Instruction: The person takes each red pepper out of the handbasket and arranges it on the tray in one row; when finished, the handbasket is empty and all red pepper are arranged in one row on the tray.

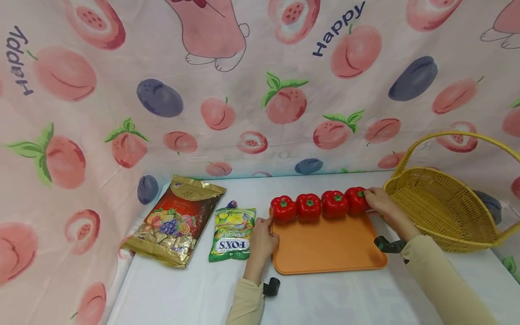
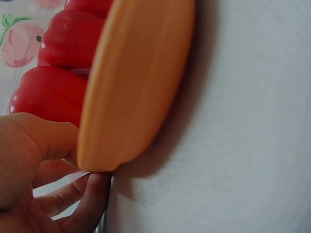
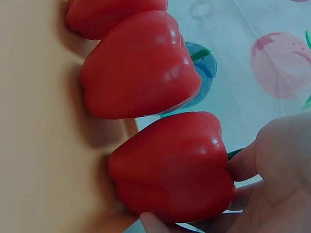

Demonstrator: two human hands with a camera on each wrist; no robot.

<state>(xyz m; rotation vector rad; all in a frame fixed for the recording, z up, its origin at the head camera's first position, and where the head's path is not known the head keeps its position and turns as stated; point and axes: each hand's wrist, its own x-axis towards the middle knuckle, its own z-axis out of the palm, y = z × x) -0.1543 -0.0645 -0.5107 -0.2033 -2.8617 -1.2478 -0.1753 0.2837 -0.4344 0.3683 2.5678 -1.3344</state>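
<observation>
An orange tray [image 1: 329, 248] lies on the white table. Several red bell peppers stand in a row along its far edge, with green stems. My left hand [image 1: 263, 239] grips the tray's left side; in the left wrist view its thumb and fingers meet the tray's orange edge [image 2: 131, 97]. At the right end of the row, my right hand [image 1: 383, 205] holds the last bell pepper [image 1: 356, 201]. The right wrist view shows the thumb by that pepper's stem and a fingertip under its side. The neighbouring bell pepper [image 3: 141, 68] stands beside it, untouched.
A yellow wicker basket [image 1: 447, 207] with a tall handle stands right of the tray. To the left lie a green candy bag [image 1: 232, 232] and a larger red-and-gold candy bag [image 1: 178, 216], with a small dark wrapped piece [image 1: 232, 204] behind the green one. Fruit-printed cloth [image 1: 243, 108] hangs behind.
</observation>
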